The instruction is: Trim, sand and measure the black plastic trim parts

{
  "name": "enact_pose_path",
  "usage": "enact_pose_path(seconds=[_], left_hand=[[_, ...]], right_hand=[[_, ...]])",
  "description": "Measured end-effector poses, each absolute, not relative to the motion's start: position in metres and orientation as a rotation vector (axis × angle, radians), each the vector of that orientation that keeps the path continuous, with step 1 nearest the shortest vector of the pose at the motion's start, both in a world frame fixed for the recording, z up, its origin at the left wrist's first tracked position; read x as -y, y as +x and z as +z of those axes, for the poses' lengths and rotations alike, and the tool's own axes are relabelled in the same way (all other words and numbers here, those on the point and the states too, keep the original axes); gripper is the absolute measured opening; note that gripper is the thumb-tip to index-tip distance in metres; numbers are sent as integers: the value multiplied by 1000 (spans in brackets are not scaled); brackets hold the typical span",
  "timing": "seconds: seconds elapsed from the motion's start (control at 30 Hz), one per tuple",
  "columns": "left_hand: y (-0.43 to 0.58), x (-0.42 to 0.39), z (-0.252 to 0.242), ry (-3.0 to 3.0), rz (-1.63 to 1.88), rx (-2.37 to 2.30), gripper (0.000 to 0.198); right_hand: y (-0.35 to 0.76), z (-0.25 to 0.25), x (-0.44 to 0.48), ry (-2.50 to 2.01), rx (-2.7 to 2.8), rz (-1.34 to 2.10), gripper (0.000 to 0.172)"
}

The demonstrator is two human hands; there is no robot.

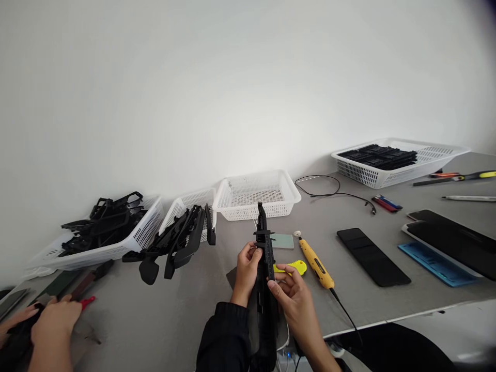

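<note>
A long black plastic part (pixel 264 258) stands nearly on edge in front of me, its far tip pointing toward the baskets. My left hand (pixel 246 271), in a black sleeve, grips its left side with fingers curled near a small clip. My right hand (pixel 292 299) pinches its right side lower down. Just beyond my right hand lie a yellow plastic tool (pixel 295 267) and a yellow-handled electric screwdriver (pixel 315 263) with a black cord. A pale green card (pixel 282 241) lies behind the part.
White baskets (pixel 279 199) line the wall; two at left hold black plastic frames (pixel 182 237), one at far right (pixel 445 155) holds black parts. Dark phone screens (pixel 372 257), a blue tray (pixel 436 262), pens and a cable lie right. Another person's hands (pixel 50 323) work at lower left.
</note>
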State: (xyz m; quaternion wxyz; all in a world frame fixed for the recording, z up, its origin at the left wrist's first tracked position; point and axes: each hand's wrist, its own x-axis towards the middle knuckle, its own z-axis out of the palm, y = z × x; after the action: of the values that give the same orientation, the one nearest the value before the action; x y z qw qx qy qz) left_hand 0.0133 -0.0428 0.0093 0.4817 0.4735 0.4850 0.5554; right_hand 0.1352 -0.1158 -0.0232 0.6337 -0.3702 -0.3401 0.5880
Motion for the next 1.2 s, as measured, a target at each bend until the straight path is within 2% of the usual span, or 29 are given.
enact_pose_path(seconds=[0.1, 0.53, 0.67, 0.97, 1.2], left_hand=[[13, 42, 9, 1147, 1364, -1210, 37], [14, 43, 10, 1116, 1382, -1218, 59], [14, 42, 11, 1088, 1401, -1211, 59], [14, 43, 14, 1058, 1437, -1142, 55], [12, 42, 9, 998, 1434, -1147, 58]], right_hand=[[135, -23, 114, -838, 809, 1351, 47], [134, -20, 114, -934, 882, 1337, 60], [134, -17, 116, -934, 910, 1313, 61], [136, -18, 120, -1000, 1044, 1346, 73], [137, -17, 120, -951, 1133, 1358, 72]])
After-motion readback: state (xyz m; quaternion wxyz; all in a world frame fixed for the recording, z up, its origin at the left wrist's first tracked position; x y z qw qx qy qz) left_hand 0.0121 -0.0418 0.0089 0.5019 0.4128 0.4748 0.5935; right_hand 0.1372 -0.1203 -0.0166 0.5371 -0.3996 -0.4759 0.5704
